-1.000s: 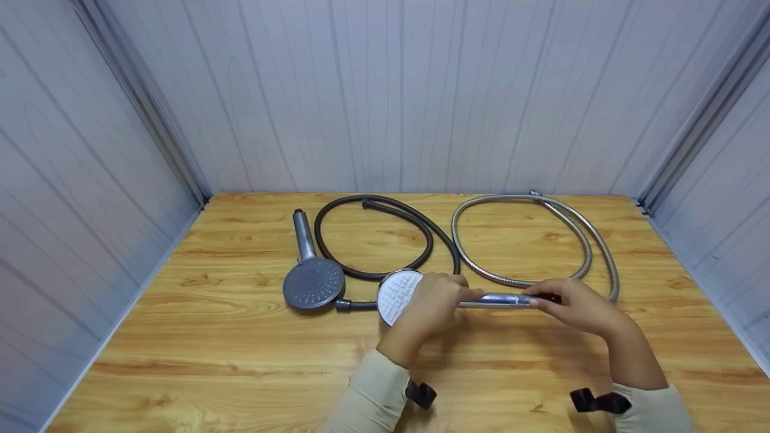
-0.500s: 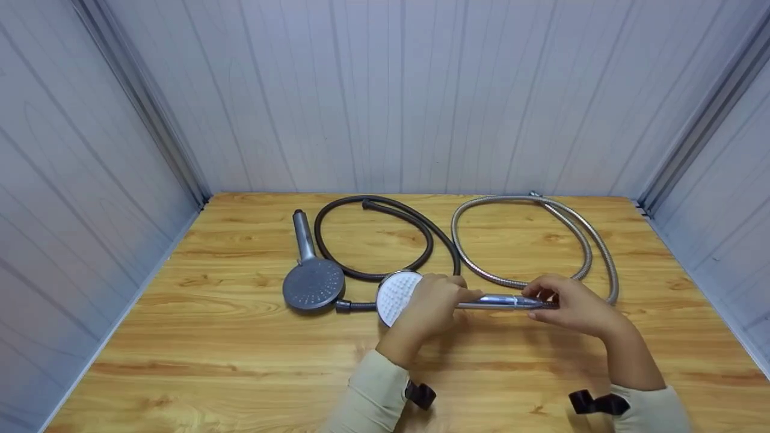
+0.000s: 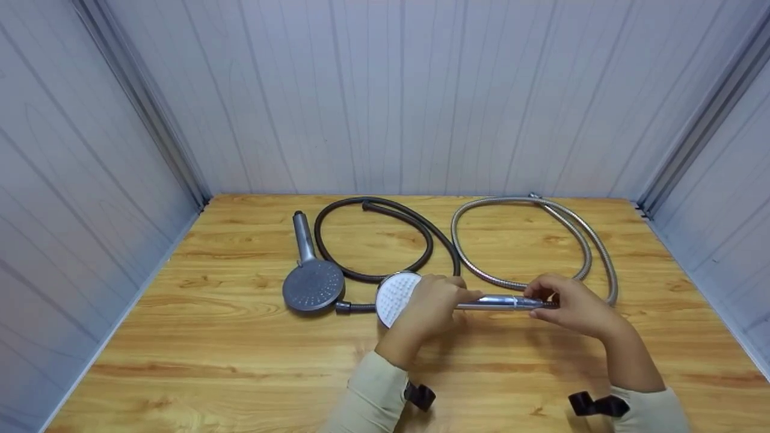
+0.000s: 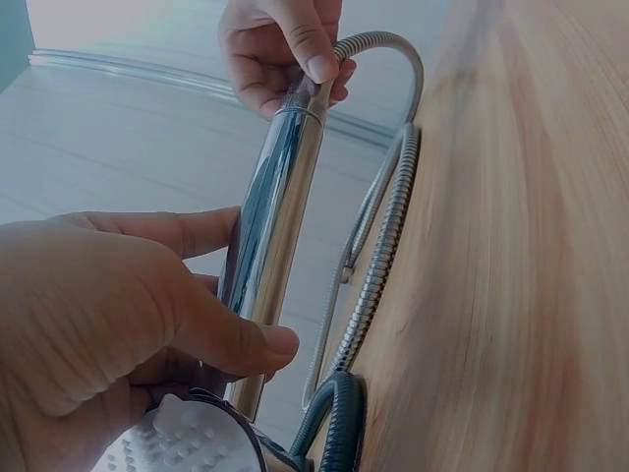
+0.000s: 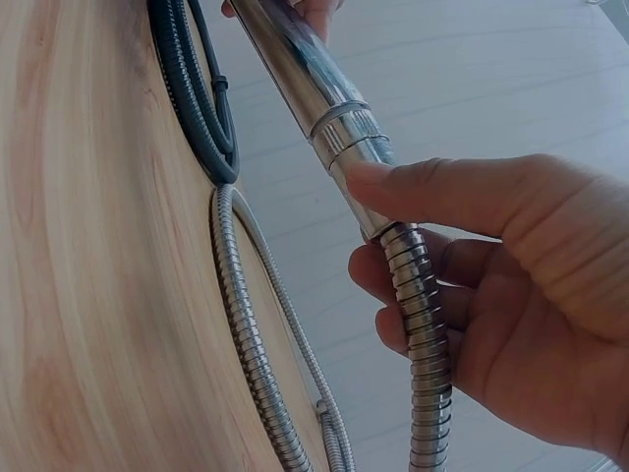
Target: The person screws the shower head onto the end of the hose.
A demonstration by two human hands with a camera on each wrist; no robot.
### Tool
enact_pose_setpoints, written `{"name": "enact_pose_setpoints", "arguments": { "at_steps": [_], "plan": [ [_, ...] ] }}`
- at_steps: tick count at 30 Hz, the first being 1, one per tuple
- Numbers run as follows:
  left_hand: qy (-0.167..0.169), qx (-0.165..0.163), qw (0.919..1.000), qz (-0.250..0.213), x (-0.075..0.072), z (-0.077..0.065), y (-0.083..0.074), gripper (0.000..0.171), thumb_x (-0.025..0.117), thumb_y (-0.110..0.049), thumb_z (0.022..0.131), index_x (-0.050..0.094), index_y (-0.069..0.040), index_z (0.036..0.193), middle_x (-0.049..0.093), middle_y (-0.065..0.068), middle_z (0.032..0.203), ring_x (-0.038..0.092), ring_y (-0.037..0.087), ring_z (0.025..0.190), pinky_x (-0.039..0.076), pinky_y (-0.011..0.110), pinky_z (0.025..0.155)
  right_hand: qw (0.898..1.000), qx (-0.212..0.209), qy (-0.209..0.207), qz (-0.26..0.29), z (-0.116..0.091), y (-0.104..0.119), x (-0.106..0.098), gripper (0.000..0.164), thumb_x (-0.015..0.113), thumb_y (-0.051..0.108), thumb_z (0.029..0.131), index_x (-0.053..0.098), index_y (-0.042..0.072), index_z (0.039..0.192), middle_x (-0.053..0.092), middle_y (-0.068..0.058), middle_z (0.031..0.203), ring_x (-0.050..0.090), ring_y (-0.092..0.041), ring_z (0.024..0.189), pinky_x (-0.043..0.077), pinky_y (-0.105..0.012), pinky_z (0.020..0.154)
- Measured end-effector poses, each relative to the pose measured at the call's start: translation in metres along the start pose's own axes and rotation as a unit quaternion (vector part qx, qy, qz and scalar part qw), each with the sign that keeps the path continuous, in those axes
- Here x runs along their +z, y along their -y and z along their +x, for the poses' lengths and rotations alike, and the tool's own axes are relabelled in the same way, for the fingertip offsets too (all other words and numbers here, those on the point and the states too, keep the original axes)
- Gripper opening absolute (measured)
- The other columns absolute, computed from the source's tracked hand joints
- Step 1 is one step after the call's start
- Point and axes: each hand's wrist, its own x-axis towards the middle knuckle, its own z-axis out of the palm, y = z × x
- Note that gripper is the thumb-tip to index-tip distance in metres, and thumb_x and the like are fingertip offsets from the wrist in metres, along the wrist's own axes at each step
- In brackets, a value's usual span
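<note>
My left hand (image 3: 432, 304) grips the chrome handle of a shower head (image 3: 396, 296) with a white nozzle face, held level above the table. At the handle's right end, my right hand (image 3: 568, 304) pinches the connector nut (image 5: 356, 162) of a silver metal shower hose (image 5: 418, 324). Nut and handle end meet in line in the right wrist view. From there the hose runs back under the right palm and loops on the table. In the left wrist view the left thumb and fingers (image 4: 182, 231) wrap the handle near the nozzle face.
A grey shower head (image 3: 313, 284) lies at the left, its handle pointing back. Behind the hands, a black hose (image 3: 373, 197) lies coiled, one end beside that grey head. Light panel walls (image 3: 385, 96) enclose the wooden table (image 3: 240, 373) at the back and sides.
The fingers of my right hand have shifted and re-gripped around the connector nut, first spreading a little, then closing on it. My left hand keeps its hold on the shower head.
</note>
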Motion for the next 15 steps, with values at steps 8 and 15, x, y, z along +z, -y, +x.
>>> {"name": "enact_pose_setpoints", "arguments": {
  "at_steps": [8, 15],
  "plan": [
    [-0.007, 0.005, 1.0, -0.001, -0.0004, -0.0008, 0.0007, 0.043, 0.082, -0.017, 0.076, 0.074, -0.031, 0.116, 0.069, -0.007, 0.095, 0.061, 0.009, 0.074, 0.047, 0.028, 0.069, 1.0, 0.0, -0.001, -0.004, -0.0003, -0.0005, -0.0006, 0.017, 0.073, 0.015, 0.088, 0.067, 0.011, 0.103, 0.065, 0.002, 0.096, 0.057, -0.016, 0.087, 0.048, -0.029, 0.071],
    [-0.013, 0.012, 0.9998, 0.013, 0.0008, -0.0016, 0.001, 0.047, 0.085, -0.019, 0.072, 0.074, -0.032, 0.116, 0.07, -0.008, 0.095, 0.061, 0.009, 0.075, 0.048, 0.029, 0.069, 1.0, -0.007, 0.003, 0.008, -0.0003, -0.0038, -0.0006, 0.018, 0.071, 0.016, 0.089, 0.069, 0.01, 0.106, 0.066, 0.001, 0.098, 0.058, -0.015, 0.085, 0.049, -0.029, 0.07]
  ]
}}
